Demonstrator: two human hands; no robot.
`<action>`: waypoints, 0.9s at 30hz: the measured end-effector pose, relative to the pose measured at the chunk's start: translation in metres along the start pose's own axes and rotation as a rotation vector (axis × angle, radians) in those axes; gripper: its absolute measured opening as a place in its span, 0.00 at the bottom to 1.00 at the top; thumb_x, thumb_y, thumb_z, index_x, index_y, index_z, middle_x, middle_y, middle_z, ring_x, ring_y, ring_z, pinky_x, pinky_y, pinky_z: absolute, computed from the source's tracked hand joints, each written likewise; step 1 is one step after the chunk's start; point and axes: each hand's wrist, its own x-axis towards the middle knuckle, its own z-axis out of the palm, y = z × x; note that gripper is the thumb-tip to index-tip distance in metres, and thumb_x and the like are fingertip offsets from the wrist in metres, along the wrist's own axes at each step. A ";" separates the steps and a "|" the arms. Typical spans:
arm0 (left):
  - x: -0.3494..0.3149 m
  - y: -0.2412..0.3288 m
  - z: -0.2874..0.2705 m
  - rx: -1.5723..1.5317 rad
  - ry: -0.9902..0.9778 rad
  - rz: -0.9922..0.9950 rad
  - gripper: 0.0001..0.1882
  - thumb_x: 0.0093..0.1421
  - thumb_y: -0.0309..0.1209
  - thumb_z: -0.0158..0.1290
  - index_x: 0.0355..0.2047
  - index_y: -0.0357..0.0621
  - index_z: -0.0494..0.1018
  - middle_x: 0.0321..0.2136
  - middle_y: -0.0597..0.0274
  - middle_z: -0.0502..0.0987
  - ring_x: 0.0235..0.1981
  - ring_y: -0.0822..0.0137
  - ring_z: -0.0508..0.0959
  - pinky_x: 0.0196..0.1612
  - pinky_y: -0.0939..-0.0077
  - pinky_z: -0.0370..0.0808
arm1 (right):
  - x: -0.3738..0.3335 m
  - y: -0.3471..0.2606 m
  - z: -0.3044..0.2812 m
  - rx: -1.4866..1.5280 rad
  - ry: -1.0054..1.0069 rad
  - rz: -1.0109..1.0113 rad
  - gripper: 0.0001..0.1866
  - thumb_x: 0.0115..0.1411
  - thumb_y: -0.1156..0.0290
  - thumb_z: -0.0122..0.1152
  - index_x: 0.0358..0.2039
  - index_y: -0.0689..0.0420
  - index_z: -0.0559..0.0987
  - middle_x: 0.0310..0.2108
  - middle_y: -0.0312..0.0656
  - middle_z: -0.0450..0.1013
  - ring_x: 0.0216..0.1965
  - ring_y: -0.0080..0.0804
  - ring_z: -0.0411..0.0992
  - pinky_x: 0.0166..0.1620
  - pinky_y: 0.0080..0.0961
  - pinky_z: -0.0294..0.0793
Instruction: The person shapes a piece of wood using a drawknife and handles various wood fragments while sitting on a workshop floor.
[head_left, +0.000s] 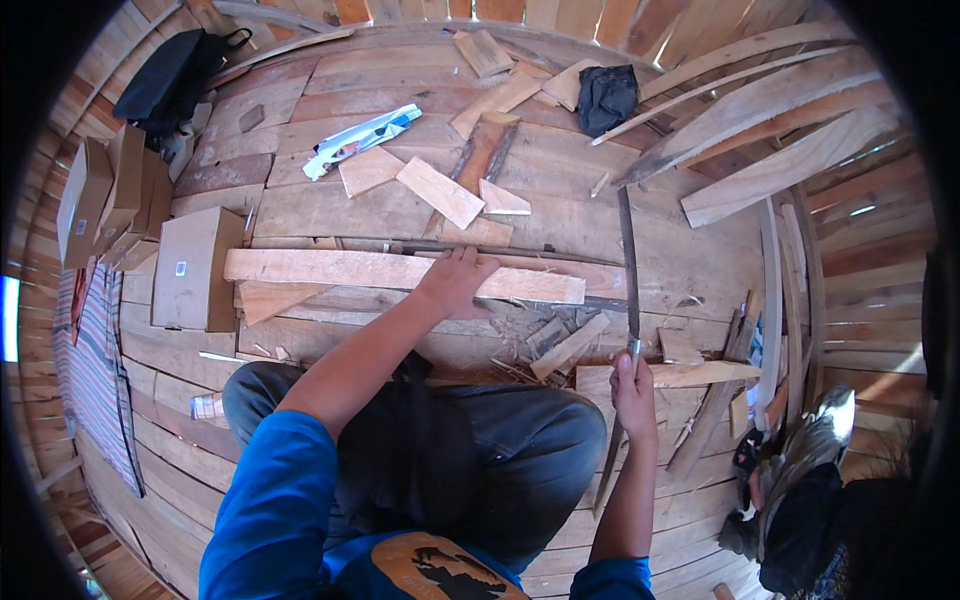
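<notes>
A long pale wooden plank [340, 269] lies sideways in front of my knees, its far left end by a cardboard box. My left hand [457, 285] grips it right of its middle, fingers over the far edge and thumb at the near side. Off the plank's right end, my right hand [632, 385] is closed around the handle of a long, narrow machete [629, 260]. The dark blade points away from me, with a shiny collar just above my fingers. Its handle runs on below my hand beside my right knee.
Short offcuts [440, 192] and a crumpled plastic wrapper [360, 140] lie beyond the plank. Wood chips and scraps [560, 345] are near my right knee. Long boards [760, 125] lean at the far right. Cardboard boxes [195, 270] and a black bag [175, 85] stand left.
</notes>
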 end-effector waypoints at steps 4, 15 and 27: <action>0.003 0.004 0.006 0.095 0.074 -0.033 0.47 0.42 0.58 0.65 0.58 0.44 0.66 0.49 0.47 0.67 0.56 0.48 0.66 0.61 0.53 0.60 | 0.003 0.011 0.012 0.015 0.048 0.071 0.14 0.72 0.54 0.45 0.39 0.52 0.67 0.19 0.25 0.56 0.15 0.11 0.51 0.15 0.14 0.50; 0.016 -0.001 0.040 0.137 0.321 -0.070 0.48 0.49 0.67 0.55 0.60 0.45 0.65 0.56 0.45 0.66 0.60 0.47 0.64 0.62 0.49 0.57 | 0.024 0.050 0.023 -0.363 0.072 -0.063 0.16 0.70 0.61 0.48 0.38 0.64 0.74 0.16 0.49 0.70 0.16 0.40 0.73 0.22 0.37 0.70; 0.028 0.027 0.026 0.082 0.140 -0.398 0.62 0.42 0.76 0.53 0.66 0.41 0.55 0.58 0.39 0.64 0.63 0.42 0.61 0.64 0.45 0.55 | 0.030 0.036 0.032 -0.521 0.054 -0.139 0.13 0.69 0.66 0.48 0.42 0.64 0.74 0.27 0.57 0.74 0.30 0.55 0.76 0.34 0.42 0.73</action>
